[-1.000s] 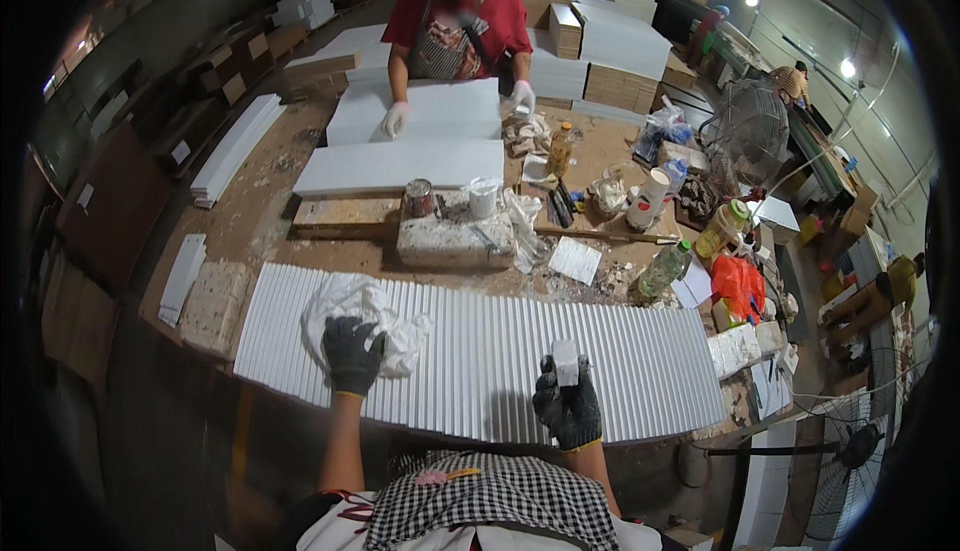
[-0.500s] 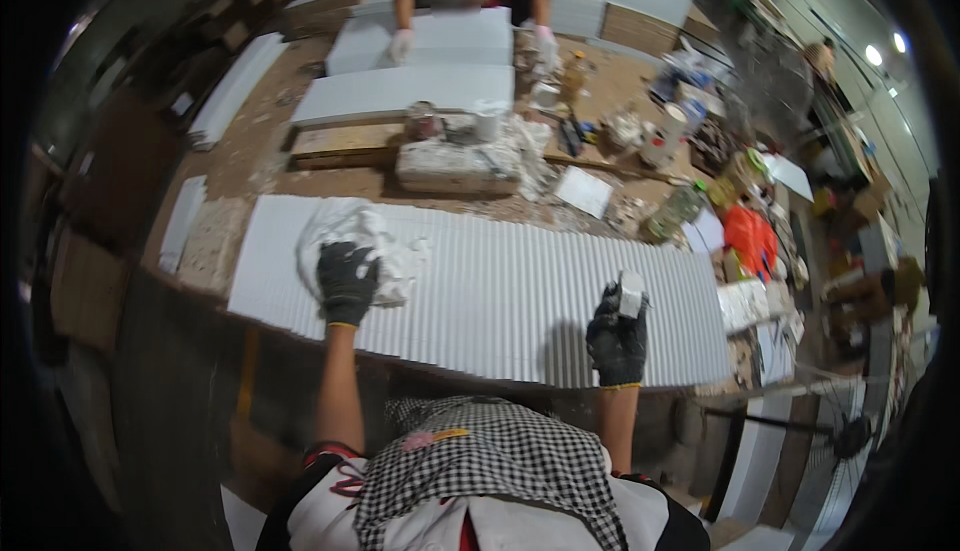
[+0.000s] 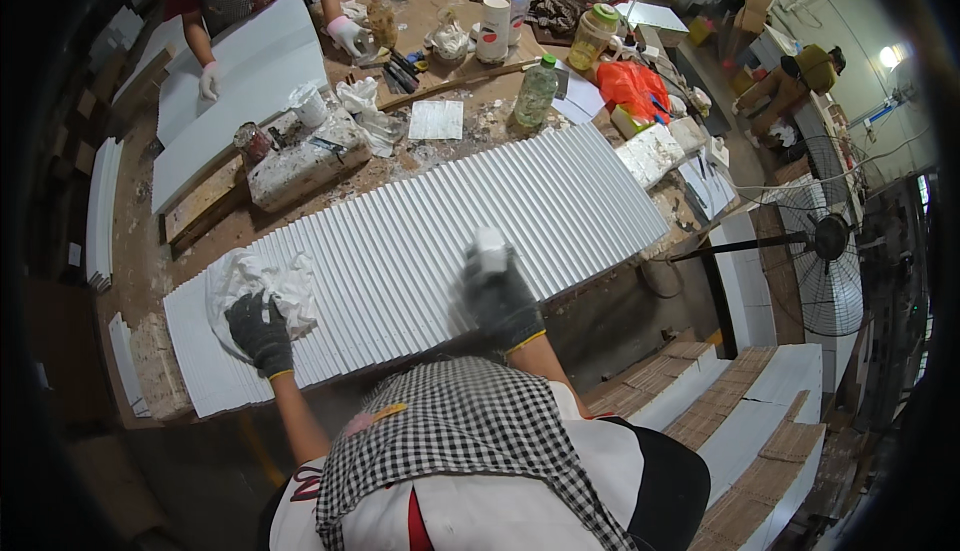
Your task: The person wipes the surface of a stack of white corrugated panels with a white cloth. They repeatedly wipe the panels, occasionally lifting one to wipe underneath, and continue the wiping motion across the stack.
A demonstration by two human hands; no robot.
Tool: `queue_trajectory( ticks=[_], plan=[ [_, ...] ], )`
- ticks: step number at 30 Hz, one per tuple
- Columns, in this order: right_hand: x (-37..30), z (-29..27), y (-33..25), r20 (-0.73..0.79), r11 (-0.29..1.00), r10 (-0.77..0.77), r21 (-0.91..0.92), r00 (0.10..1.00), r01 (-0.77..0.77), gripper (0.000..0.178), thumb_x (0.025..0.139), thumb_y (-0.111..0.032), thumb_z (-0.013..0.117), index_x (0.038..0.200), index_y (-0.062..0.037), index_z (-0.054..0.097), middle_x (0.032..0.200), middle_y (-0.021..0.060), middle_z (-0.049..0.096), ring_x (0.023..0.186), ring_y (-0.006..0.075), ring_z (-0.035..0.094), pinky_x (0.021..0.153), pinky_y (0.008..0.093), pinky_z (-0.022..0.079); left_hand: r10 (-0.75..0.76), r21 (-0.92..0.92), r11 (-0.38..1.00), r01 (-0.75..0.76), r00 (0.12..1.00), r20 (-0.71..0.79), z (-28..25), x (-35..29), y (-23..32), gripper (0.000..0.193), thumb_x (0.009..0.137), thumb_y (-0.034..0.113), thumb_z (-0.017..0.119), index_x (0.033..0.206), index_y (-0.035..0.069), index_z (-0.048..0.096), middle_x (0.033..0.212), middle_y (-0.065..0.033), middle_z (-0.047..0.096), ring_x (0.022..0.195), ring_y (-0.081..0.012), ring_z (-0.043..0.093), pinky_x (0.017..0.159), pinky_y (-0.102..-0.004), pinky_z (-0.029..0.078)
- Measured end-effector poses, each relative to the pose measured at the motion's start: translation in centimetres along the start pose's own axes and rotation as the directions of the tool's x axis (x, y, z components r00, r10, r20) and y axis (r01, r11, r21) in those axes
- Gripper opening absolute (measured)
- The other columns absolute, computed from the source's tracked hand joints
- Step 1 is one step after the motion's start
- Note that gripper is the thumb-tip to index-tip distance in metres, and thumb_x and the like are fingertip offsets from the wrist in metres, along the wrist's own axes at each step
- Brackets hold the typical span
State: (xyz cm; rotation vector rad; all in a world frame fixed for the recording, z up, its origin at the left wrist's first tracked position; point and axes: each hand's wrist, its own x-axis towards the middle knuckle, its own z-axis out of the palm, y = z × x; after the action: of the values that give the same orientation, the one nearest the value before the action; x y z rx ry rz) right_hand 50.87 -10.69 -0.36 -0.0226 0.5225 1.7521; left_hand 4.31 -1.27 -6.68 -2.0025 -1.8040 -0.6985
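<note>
A row of overlapping white strips or panels (image 3: 420, 241), ridged like pleats, lies across the table in front of me. At its left end, my left hand (image 3: 260, 335), in a dark glove with a yellow cuff, is closed on a crumpled white cloth (image 3: 290, 291) lying over the strips. Over the middle of the row is my right hand (image 3: 500, 301), gloved alike and blurred by motion. It grips a small white block (image 3: 490, 249), which shows beyond the fingers; whether the block touches the strips I cannot tell.
Across the table a co-worker's gloved hands (image 3: 348, 36) are beside large white sheets (image 3: 245, 71). A stained white block (image 3: 310, 166), a green-capped bottle (image 3: 537, 93) and a red plastic bag (image 3: 632, 89) stand beyond the row. At right is a fan (image 3: 830, 239), with stacked panels (image 3: 760, 421) below.
My view has turned, so the row now slants up to the right. My right hand has moved left along the strips with the white block. My left hand stays on the cloth.
</note>
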Motion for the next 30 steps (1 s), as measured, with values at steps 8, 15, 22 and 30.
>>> queue_trajectory(
  ticks=[8, 15, 22, 30],
  plan=[
    [0.8, 0.6, 2.3, -0.003, 0.750, -0.086, -0.659, 0.996, 0.063, 0.041, 0.109, -0.030, 0.072, 0.142, -0.0075, 0.063, 0.122, 0.0067, 0.069, 0.107, 0.0183, 0.070, 0.096, 0.0348, 0.062, 0.029, 0.021, 0.999, -0.028, 0.998, -0.054, -0.6, 0.1, 0.7, 0.023, 0.094, 0.025, 0.083, 0.114, 0.014, 0.081, 0.119, -0.0127, 0.076, 0.119, -0.0336, 0.069, 0.118, -0.0562, 0.047],
    [0.4, 4.6, -2.6, 0.622, -0.740, -0.317, -0.634, 0.716, 0.223, 0.029, 0.101, -0.013, 0.082, 0.130, -0.0111, 0.077, 0.122, 0.0076, 0.077, 0.101, 0.0188, 0.074, 0.087, 0.0337, 0.063, -0.024, 0.005, 1.000, 0.024, 1.000, 0.003, -1.2, 0.6, 1.1, 0.027, 0.092, 0.031, 0.086, 0.112, 0.014, 0.083, 0.119, -0.0104, 0.077, 0.120, -0.0328, 0.069, 0.121, -0.0564, 0.044],
    [0.9, 3.1, -1.7, 0.368, -0.967, 0.233, -0.005, 0.900, 0.253, 0.026, 0.092, -0.015, 0.082, 0.118, -0.0141, 0.081, 0.131, 0.0115, 0.076, 0.119, 0.0345, 0.072, 0.100, 0.0467, 0.062, -0.062, -0.034, 0.998, 0.062, 0.998, -0.006, -2.0, 1.1, 1.9, 0.027, 0.091, 0.027, 0.088, 0.114, 0.014, 0.082, 0.120, -0.0111, 0.077, 0.121, -0.0328, 0.069, 0.119, -0.0548, 0.045],
    [24.0, 5.9, -3.3, 0.495, -0.956, 0.258, 0.009, 0.830, 0.292, 0.017, 0.098, -0.011, 0.077, 0.113, -0.0133, 0.084, 0.121, 0.0155, 0.080, 0.102, 0.0325, 0.080, 0.092, 0.0450, 0.066, -0.049, -0.044, 0.998, 0.049, 0.999, -0.010, -2.3, 1.1, 1.8, 0.027, 0.090, 0.029, 0.088, 0.112, 0.013, 0.082, 0.119, -0.0124, 0.077, 0.121, -0.0337, 0.069, 0.120, -0.0565, 0.045]
  ],
)
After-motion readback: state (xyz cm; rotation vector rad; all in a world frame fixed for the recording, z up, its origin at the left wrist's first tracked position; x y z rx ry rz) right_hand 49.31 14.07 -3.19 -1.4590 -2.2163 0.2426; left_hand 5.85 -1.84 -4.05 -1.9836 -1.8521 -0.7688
